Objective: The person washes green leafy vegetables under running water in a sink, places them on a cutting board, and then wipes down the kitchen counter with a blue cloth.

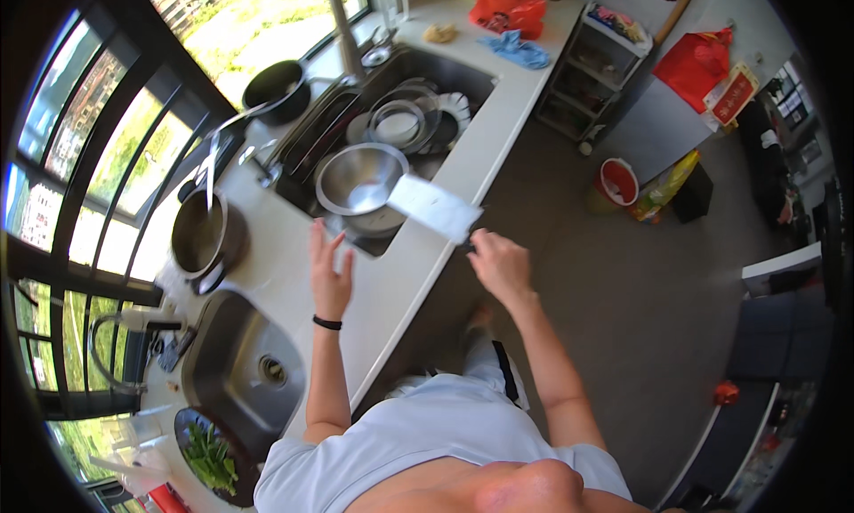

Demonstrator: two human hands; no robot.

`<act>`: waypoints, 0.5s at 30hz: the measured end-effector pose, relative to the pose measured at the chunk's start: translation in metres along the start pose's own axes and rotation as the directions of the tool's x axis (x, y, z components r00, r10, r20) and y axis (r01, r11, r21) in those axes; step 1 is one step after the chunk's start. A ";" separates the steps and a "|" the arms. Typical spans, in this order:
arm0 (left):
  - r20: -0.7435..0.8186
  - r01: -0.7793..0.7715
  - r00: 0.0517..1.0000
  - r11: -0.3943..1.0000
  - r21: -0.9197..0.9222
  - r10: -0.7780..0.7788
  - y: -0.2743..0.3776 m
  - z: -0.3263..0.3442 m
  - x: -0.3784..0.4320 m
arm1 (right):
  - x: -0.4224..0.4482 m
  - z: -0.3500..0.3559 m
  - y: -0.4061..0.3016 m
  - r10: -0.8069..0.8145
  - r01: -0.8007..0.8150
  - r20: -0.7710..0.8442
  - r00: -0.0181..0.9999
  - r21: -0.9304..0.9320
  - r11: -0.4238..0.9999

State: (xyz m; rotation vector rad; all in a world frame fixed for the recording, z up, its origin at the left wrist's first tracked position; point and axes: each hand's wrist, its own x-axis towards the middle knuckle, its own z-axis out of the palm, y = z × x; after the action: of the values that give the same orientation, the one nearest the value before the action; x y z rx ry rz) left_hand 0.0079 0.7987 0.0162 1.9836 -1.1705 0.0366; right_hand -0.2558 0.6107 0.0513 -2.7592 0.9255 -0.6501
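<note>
My right hand (500,263) grips the dark handle of a cleaver with a broad metal blade (435,206). The blade extends over the white countertop edge (413,273) toward the dish sink. My left hand (330,276), a black band at its wrist, hovers over the counter with fingers spread and nothing in it. Just beyond both hands, a stainless steel mixing bowl (360,178) sits in the dark-sided sink (477,79). Behind it are stacked glass bowls (398,120) and plates. What lies under the steel bowl is partly hidden.
A pot (200,236) with a utensil in it and a black pan (277,89) stand by the window. At left is a steel basin (233,359); near it, chopped greens (210,453) lie on a round board. A red bucket (617,182) and a shelf rack (590,69) stand on the floor.
</note>
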 end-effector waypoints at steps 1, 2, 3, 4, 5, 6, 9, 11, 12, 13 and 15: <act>0.075 -0.066 0.994 0.987 -0.148 0.077 0.036 0.039 0.024 | 0.017 0.001 0.016 -0.050 0.050 0.013 0.999 -0.001 0.999; 0.195 -0.136 0.966 0.976 -0.169 0.169 0.065 0.072 0.044 | 0.032 0.001 0.032 -0.102 0.102 0.023 0.995 0.008 0.995; 0.304 -0.204 0.917 0.959 -0.195 0.257 0.090 0.101 0.065 | 0.050 0.003 0.051 -0.160 0.159 0.032 0.987 0.020 0.987; 0.326 -0.277 0.883 0.936 -0.216 0.337 0.106 0.129 0.084 | 0.066 0.007 0.069 -0.217 0.216 0.023 0.976 0.043 0.976; 0.350 -0.254 0.883 0.945 -0.204 0.313 0.121 0.153 0.102 | 0.081 0.008 0.089 -0.275 0.273 0.014 0.961 0.067 0.960; 0.366 -0.233 0.890 0.961 -0.148 0.273 0.127 0.170 0.118 | 0.098 0.003 0.105 -0.297 0.295 0.014 0.955 0.097 0.951; 0.358 -0.128 0.925 0.992 -0.021 0.126 0.124 0.204 0.162 | 0.143 -0.017 0.163 -0.355 0.350 0.029 0.935 0.104 0.931; 0.296 0.022 0.954 0.998 0.063 -0.040 0.084 0.225 0.190 | 0.174 -0.021 0.211 -0.365 0.359 0.049 0.930 0.098 0.928; 0.277 0.223 0.923 0.957 0.184 -0.268 0.062 0.225 0.207 | 0.187 -0.022 0.236 -0.351 0.345 0.070 0.934 0.091 0.934; 0.235 0.411 0.844 0.863 0.295 -0.482 0.050 0.230 0.221 | 0.202 -0.027 0.260 -0.362 0.354 0.076 0.929 0.094 0.930; -0.071 0.457 0.553 0.231 0.859 -0.830 0.088 0.246 0.264 | 0.238 -0.042 0.316 -0.265 0.255 0.033 0.964 0.191 0.948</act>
State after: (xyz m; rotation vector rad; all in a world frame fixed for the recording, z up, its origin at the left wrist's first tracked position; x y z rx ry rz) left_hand 0.0057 0.4277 0.0127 3.3778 -0.3254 -0.3959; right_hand -0.2740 0.2142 0.0832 -2.7366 0.4646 -0.6539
